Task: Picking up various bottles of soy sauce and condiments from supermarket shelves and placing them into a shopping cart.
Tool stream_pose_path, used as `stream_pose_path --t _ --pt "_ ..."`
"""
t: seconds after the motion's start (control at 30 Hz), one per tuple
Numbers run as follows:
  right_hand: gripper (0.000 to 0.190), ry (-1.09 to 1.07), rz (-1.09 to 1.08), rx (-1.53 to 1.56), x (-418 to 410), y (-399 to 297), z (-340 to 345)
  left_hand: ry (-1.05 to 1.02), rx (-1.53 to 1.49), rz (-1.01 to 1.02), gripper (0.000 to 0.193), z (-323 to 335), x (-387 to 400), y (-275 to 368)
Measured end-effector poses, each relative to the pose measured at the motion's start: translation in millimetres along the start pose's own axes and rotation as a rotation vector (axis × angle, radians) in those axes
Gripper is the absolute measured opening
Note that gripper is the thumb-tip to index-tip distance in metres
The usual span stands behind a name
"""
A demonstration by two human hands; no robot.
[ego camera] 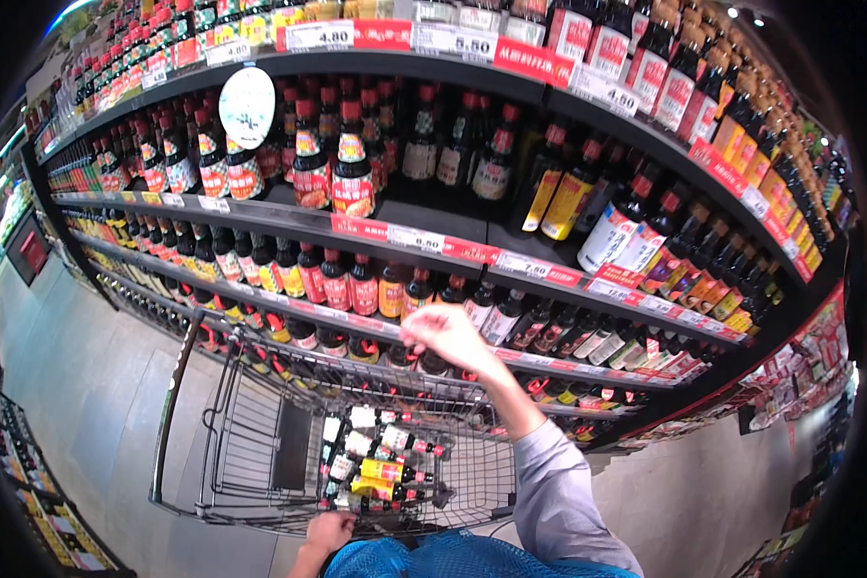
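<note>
A black wire shopping cart stands between me and the shelves, with several dark sauce bottles lying in a pile inside; some carry yellow labels, like this bottle, others white ones. My right hand reaches out above the cart, before the bottles of the shelf below the middle one. Its fingers are bent, and whether it touches or holds anything there cannot be told. Near the cart's near side rim is my left hand, fingers curled; its grip is unclear. Two red-labelled sauce bottles, one of them this bottle, stand at the front of the shelf above.
Curved-looking black shelves with price tags hold rows of sauce bottles across the view. A round white sign hangs from the upper shelf edge. Grey tiled floor shows at the left, with another low display at the lower left.
</note>
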State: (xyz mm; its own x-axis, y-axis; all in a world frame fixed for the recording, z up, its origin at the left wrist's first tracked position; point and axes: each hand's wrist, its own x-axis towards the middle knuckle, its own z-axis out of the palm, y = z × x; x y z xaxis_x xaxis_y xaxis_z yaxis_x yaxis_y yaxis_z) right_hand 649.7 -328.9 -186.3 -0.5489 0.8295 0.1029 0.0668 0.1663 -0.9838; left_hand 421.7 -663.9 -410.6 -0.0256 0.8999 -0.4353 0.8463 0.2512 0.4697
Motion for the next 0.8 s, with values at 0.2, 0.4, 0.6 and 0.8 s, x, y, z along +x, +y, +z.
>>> stream_pose_path --t 0.2,0.4,0.6,0.8 --pt "0.014 0.359 -0.126 -0.135 47 -88 -31 0.033 -0.124 0.091 0.021 -31 -25 -13" --pt "0.018 0.742 -0.398 -0.577 105 -109 -97 -0.052 -0.272 0.146 0.026 -55 -21 -15" --pt "0.037 0.886 -0.303 -1.233 168 -173 -152 0.030 -0.210 0.129 0.025 -43 -18 -16" --pt "0.053 0.700 -0.267 -1.675 208 -185 -199 0.027 -0.028 -0.070 0.023 -37 -15 -4"
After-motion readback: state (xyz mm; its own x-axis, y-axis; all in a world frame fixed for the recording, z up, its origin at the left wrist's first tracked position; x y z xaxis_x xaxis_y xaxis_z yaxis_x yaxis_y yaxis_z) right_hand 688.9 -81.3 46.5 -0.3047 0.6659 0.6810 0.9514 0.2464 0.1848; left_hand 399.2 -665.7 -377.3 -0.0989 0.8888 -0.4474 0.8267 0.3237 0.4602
